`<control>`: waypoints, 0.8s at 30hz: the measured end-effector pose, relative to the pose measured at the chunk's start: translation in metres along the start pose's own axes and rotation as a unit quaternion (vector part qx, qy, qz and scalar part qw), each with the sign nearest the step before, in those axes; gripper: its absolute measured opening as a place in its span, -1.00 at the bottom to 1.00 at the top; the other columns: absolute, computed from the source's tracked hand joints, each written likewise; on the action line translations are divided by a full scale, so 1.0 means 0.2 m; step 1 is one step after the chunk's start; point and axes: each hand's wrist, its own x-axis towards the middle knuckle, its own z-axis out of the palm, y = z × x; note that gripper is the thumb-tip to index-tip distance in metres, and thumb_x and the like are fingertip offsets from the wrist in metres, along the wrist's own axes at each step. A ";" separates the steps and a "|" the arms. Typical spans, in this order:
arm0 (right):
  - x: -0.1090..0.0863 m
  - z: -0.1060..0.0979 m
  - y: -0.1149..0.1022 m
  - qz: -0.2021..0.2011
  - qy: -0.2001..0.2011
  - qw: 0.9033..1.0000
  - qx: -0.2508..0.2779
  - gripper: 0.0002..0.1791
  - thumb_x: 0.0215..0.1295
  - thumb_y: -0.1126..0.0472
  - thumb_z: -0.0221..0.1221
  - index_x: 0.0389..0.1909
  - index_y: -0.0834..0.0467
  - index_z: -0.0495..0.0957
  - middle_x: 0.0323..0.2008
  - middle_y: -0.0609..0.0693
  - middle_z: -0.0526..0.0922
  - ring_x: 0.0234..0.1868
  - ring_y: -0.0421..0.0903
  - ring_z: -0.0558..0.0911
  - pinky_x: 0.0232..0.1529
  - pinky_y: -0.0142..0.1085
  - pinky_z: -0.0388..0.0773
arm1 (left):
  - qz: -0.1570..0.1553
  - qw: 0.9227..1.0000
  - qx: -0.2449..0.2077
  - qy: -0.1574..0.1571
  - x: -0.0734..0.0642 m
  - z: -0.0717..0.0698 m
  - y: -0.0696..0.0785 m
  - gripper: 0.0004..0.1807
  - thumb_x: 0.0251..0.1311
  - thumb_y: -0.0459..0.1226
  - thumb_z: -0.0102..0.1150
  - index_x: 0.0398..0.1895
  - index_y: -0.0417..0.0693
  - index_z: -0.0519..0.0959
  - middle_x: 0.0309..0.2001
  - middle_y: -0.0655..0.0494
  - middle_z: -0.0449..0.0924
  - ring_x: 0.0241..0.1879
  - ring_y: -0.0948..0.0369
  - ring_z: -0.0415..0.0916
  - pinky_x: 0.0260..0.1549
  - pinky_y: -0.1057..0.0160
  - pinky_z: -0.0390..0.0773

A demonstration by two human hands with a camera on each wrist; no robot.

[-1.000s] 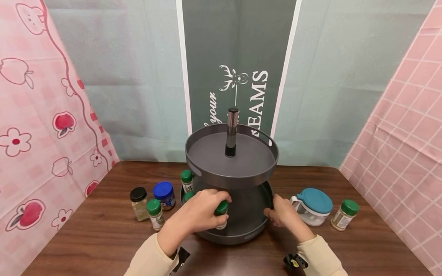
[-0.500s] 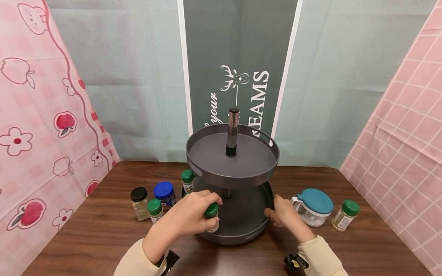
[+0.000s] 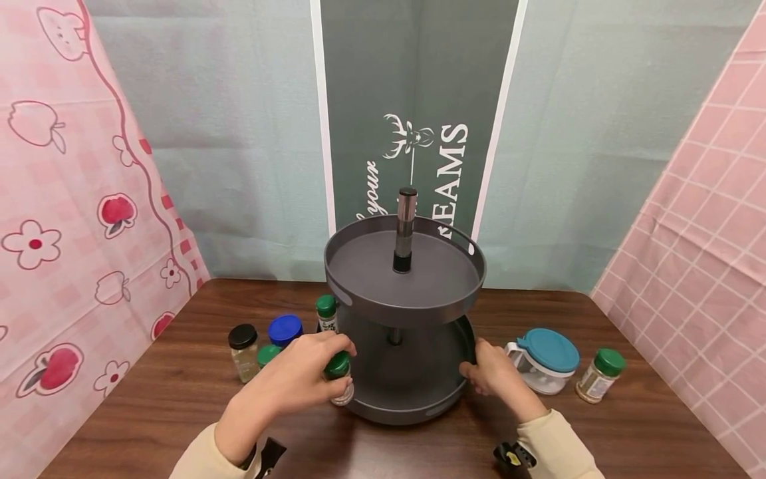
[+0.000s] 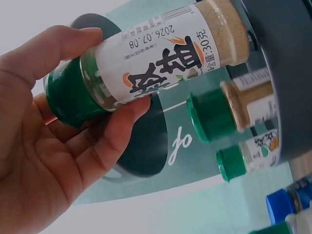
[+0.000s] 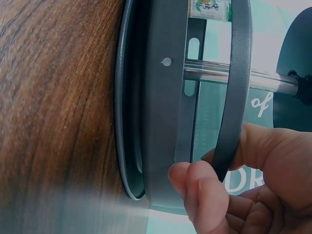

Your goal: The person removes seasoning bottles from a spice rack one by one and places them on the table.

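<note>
The left grip point(image 3: 293, 376) pinches a green-capped jar point(image 3: 343, 391), cap up, by the left front of the lower tray point(image 3: 413, 376); another jar point(image 3: 326, 311) stands behind. The right grip point(image 3: 493, 370) pinches that tray's rim, beside a teal-lidded pot point(image 3: 547, 356) on the bench point(image 3: 395, 456).

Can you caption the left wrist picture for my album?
A left hand holds a green-capped jar near a dark tray and more green-capped jars.
</note>
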 end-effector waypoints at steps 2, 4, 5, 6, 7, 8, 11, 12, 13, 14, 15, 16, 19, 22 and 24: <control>0.00 0.00 0.00 0.001 -0.001 1.000 0.001 -0.44 0.09 0.30 0.12 0.04 0.56 0.24 -0.78 0.00 0.44 -0.79 -0.15 0.46 -0.71 -0.31 0.37 | -0.003 1.000 0.002 0.001 -0.02 -0.01 -0.01 -0.76 -0.02 -0.28 0.32 -0.25 -0.01 0.52 -0.33 0.23 0.49 -0.43 0.39 0.40 -0.47 0.39 0.46; 0.00 0.00 0.00 0.001 -0.002 1.000 0.001 -0.48 0.10 0.29 0.12 0.01 0.54 0.26 -0.78 0.01 0.45 -0.78 -0.15 0.46 -0.71 -0.30 0.37 | -0.006 1.000 0.002 0.001 -0.03 -0.02 -0.02 -0.76 -0.02 -0.29 0.32 -0.26 0.00 0.52 -0.33 0.24 0.48 -0.43 0.39 0.40 -0.48 0.39 0.46; 0.00 0.00 0.00 0.001 -0.002 1.000 0.001 -0.50 0.10 0.29 0.12 -0.01 0.54 0.27 -0.78 0.01 0.45 -0.78 -0.15 0.46 -0.71 -0.30 0.37 | -0.009 1.000 0.003 0.000 -0.04 -0.03 -0.02 -0.76 -0.03 -0.29 0.33 -0.27 0.01 0.51 -0.33 0.25 0.47 -0.44 0.39 0.40 -0.49 0.39 0.46; 0.00 0.00 0.00 0.000 -0.002 1.000 0.001 -0.51 0.09 0.29 0.12 -0.02 0.53 0.28 -0.78 0.01 0.45 -0.78 -0.14 0.46 -0.70 -0.30 0.37 | -0.010 1.000 0.004 -0.002 -0.05 -0.03 -0.03 -0.76 -0.03 -0.29 0.33 -0.28 0.02 0.51 -0.34 0.26 0.46 -0.44 0.39 0.39 -0.50 0.39 0.45; 0.00 0.00 0.00 0.000 -0.001 1.000 0.000 -0.53 0.09 0.29 0.13 -0.05 0.52 0.29 -0.78 0.01 0.45 -0.78 -0.14 0.46 -0.70 -0.30 0.37 | -0.012 1.000 0.004 -0.004 -0.06 -0.04 -0.03 -0.76 -0.04 -0.30 0.33 -0.29 0.03 0.51 -0.35 0.27 0.46 -0.46 0.40 0.39 -0.52 0.40 0.44; 0.00 0.00 0.00 0.000 -0.001 1.000 0.000 -0.53 0.09 0.29 0.13 -0.05 0.52 0.29 -0.78 0.00 0.45 -0.78 -0.14 0.46 -0.70 -0.30 0.37 | -0.012 1.000 0.005 -0.006 -0.07 -0.04 -0.04 -0.76 -0.04 -0.31 0.32 -0.30 0.04 0.50 -0.36 0.27 0.45 -0.46 0.40 0.38 -0.54 0.40 0.43; 0.00 0.00 0.00 0.001 0.000 1.000 0.000 -0.52 0.09 0.29 0.13 -0.05 0.52 0.29 -0.78 0.01 0.45 -0.78 -0.14 0.46 -0.70 -0.30 0.37 | -0.004 1.000 0.012 -0.002 -0.09 -0.04 -0.06 -0.77 -0.07 -0.32 0.32 -0.34 0.05 0.49 -0.39 0.30 0.42 -0.48 0.40 0.37 -0.56 0.41 0.42; 0.00 0.00 0.00 0.002 -0.001 1.000 0.000 -0.52 0.09 0.29 0.13 -0.04 0.53 0.28 -0.78 0.01 0.45 -0.78 -0.14 0.46 -0.70 -0.30 0.37 | 0.000 1.000 0.015 0.000 -0.10 -0.04 -0.06 -0.76 -0.08 -0.33 0.32 -0.35 0.06 0.48 -0.40 0.30 0.41 -0.48 0.40 0.36 -0.57 0.41 0.42; 0.00 0.00 0.00 0.003 -0.001 1.000 0.001 -0.50 0.09 0.29 0.14 -0.02 0.53 0.28 -0.78 0.01 0.45 -0.78 -0.14 0.46 -0.70 -0.30 0.37 | 0.003 1.000 0.017 0.002 -0.10 -0.04 -0.07 -0.76 -0.09 -0.33 0.33 -0.36 0.06 0.48 -0.41 0.31 0.40 -0.49 0.40 0.36 -0.56 0.41 0.41; 0.00 0.00 0.00 0.003 -0.002 1.000 0.001 -0.50 0.10 0.30 0.14 -0.02 0.54 0.27 -0.78 0.01 0.44 -0.78 -0.14 0.46 -0.70 -0.30 0.37 | 0.006 1.000 0.020 0.005 -0.11 -0.04 -0.08 -0.76 -0.11 -0.33 0.33 -0.38 0.07 0.47 -0.42 0.32 0.39 -0.49 0.40 0.35 -0.56 0.41 0.41; 0.00 0.00 0.00 0.004 -0.003 1.000 0.002 -0.49 0.10 0.30 0.14 -0.01 0.54 0.27 -0.78 0.01 0.44 -0.78 -0.14 0.46 -0.70 -0.30 0.37 | 0.008 1.000 0.021 0.007 -0.12 -0.04 -0.08 -0.75 -0.11 -0.33 0.33 -0.38 0.08 0.47 -0.42 0.32 0.39 -0.49 0.40 0.35 -0.56 0.41 0.41; 0.00 0.00 0.00 0.004 -0.003 1.000 0.001 -0.49 0.10 0.30 0.14 -0.01 0.54 0.26 -0.78 0.01 0.45 -0.78 -0.14 0.46 -0.70 -0.30 0.37 | 0.009 1.000 0.021 0.008 -0.12 -0.04 -0.09 -0.75 -0.12 -0.33 0.33 -0.38 0.08 0.47 -0.43 0.32 0.39 -0.49 0.41 0.35 -0.55 0.41 0.41; 0.00 0.00 0.00 0.004 -0.003 1.000 0.001 -0.49 0.11 0.29 0.14 -0.01 0.54 0.27 -0.77 0.01 0.45 -0.78 -0.14 0.46 -0.70 -0.30 0.37 | 0.006 1.000 0.020 0.007 -0.14 -0.04 -0.10 -0.74 -0.14 -0.34 0.33 -0.39 0.08 0.47 -0.43 0.33 0.39 -0.49 0.40 0.35 -0.55 0.40 0.41; 0.00 0.00 0.00 0.005 -0.003 1.000 0.001 -0.50 0.11 0.29 0.14 -0.01 0.53 0.27 -0.77 0.01 0.45 -0.78 -0.15 0.46 -0.71 -0.31 0.38 | -0.001 1.000 0.012 -0.002 -0.15 -0.04 -0.12 -0.74 -0.14 -0.35 0.33 -0.39 0.07 0.46 -0.43 0.33 0.40 -0.48 0.40 0.36 -0.55 0.39 0.42; 0.00 0.00 0.00 0.005 -0.003 1.000 0.002 -0.50 0.11 0.29 0.14 0.00 0.53 0.27 -0.77 0.01 0.45 -0.78 -0.15 0.46 -0.71 -0.31 0.38 | -0.010 1.000 0.008 -0.012 -0.16 -0.05 -0.12 -0.73 -0.14 -0.35 0.33 -0.40 0.09 0.45 -0.44 0.34 0.39 -0.48 0.40 0.36 -0.56 0.39 0.42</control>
